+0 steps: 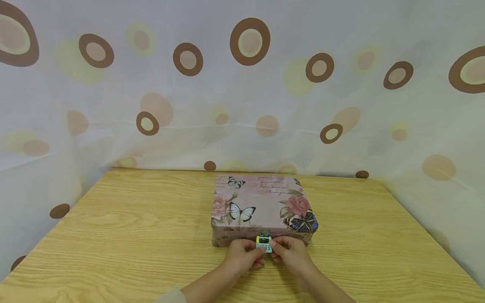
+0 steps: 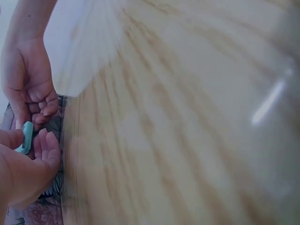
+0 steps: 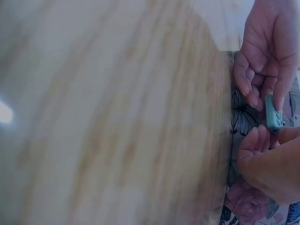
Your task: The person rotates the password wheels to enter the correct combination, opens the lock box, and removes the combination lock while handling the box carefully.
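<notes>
A pink box [image 1: 261,206] with a closed lid, printed with butterflies and roses, sits on the wooden table. At its front clasp [image 1: 265,232] is a small teal combination padlock [image 1: 264,244] with a yellow piece at its upper left corner. My left hand [image 1: 242,256] pinches the padlock's left side, thumb across its face. From the other side, my right hand [image 1: 291,253] pinches the right edge between thumb and fingers. Both wrist views show the padlock [image 3: 273,114] between the two hands; its dial digits are too small to read.
The wooden table [image 1: 132,235] extends around the box on both sides. Behind it hangs a pale curtain [image 1: 212,97] with brown, yellow and pink circles, which also runs along the left and right sides.
</notes>
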{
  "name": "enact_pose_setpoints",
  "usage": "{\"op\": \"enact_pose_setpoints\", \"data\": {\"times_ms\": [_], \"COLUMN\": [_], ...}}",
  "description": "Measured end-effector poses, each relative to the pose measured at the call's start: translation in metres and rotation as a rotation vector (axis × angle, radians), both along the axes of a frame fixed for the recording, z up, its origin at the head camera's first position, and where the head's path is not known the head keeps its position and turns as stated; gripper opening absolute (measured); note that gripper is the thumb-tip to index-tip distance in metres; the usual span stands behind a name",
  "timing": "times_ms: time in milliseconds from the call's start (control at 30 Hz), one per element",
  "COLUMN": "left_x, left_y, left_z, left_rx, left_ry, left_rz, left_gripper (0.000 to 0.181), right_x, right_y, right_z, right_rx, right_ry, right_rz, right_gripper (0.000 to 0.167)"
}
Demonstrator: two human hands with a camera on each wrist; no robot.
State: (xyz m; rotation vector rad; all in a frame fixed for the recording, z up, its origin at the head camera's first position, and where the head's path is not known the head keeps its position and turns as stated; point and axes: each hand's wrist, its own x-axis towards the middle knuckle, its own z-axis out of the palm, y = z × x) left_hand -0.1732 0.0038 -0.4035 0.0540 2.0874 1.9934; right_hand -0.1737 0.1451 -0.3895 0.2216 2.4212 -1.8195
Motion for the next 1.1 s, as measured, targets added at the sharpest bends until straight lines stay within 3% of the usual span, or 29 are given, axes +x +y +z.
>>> {"op": "enact_pose_setpoints", "data": {"times_ms": [267, 833, 1100], "left_x": [-0.0012, -0.0013, -0.0013], "left_y": [-0.0026, -0.0012, -0.0003], "left_z": [-0.0016, -0.0007, -0.0004], "left_rx": [0.010, 0.010, 0.020], "left_ry": [0.015, 0.010, -0.004], "left_rz": [-0.035, -0.020, -0.003], "left_gripper": [0.018, 0.018, 0.018], "right_x": [-0.0004, 0.0003, 0.0000], "right_y": [-0.0009, -0.0005, -0.0016], "right_z": [-0.0002, -0.0019, -0.0030], "right_rx": [-0.011, -0.013, -0.001], "right_ry": [-0.009, 0.003, 0.015], "right_rz": [-0.014, 0.001, -0.033], "right_gripper": [0.019, 0.019, 0.019]}}
